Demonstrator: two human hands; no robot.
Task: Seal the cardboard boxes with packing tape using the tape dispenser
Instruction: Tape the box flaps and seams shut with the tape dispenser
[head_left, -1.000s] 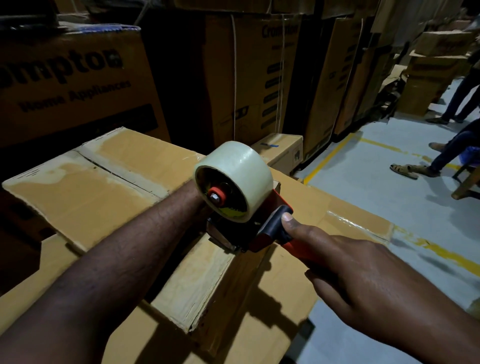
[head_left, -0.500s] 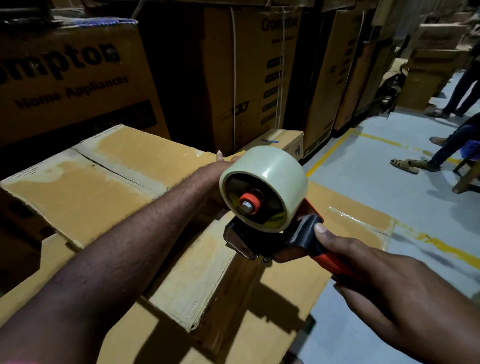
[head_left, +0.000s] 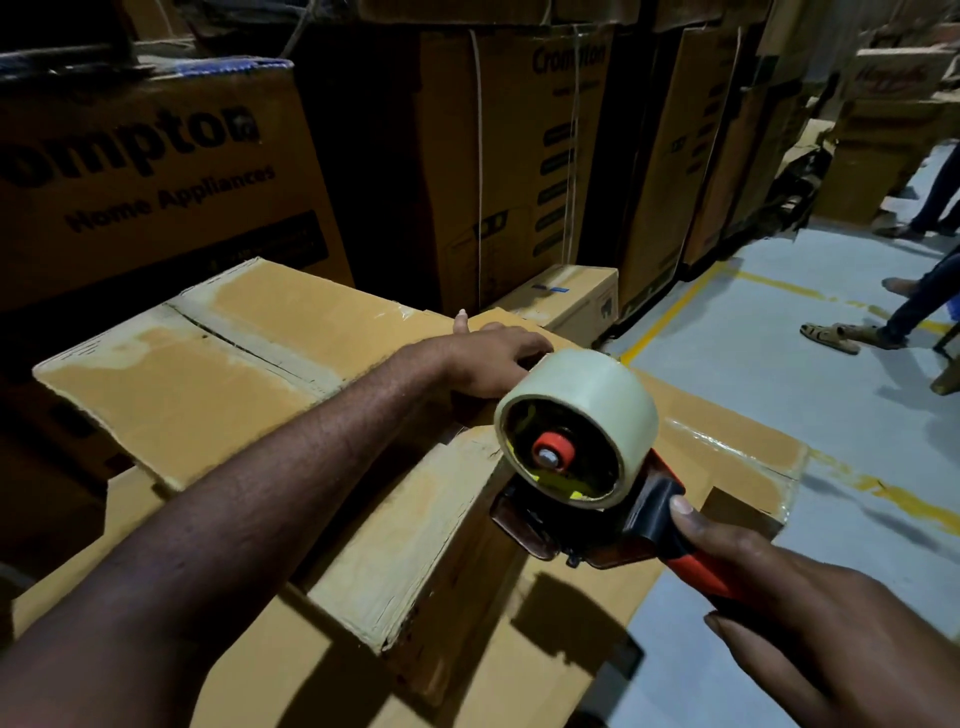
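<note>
Grip: right hand (head_left: 810, 613) clamped round the red handle of the tape dispenser (head_left: 623, 525), thumb fwd on the black collar. Left hand (head_left: 483, 358) lies loose-fingered on the far cardboard and holds nothing; fingertips partly hidden behind the tape roll (head_left: 587, 410).

Item 1, tape dispenser: held off the surface, over right-ctr of the near box (head_left: 322, 660). No tape seen running from it to the cardboard.

Item 2, near box: raised flap (head_left: 415, 525) stands tilted up along the ctr, not flat. Glossy tape strip (head_left: 727, 441) already on the right part of the top.

Item 3, far-left box (head_left: 208, 374): butts against the near box; old tape scars along its seam.

Step (est.): btwn strips, flaps being settled before another pass.

Next move prob. needs: left hand pressing the raised flap flat and keeping it there, dispenser mouth lowered onto the seam end, then a straight pull w/ steady downward pressure.

Edges: right side of the near box drops to the floor (head_left: 779, 364), w/ a notch at its right corner. Raw edge of the raised flap could snag the dispenser.

Room:
- Right: open floor, yellow line (head_left: 670, 306) on it; a person's legs (head_left: 909, 312) far right, well apart.
- Left and far: shut in by stacked cartons (head_left: 156, 171).
- Small box (head_left: 571, 296) just beyond the left hand.
</note>
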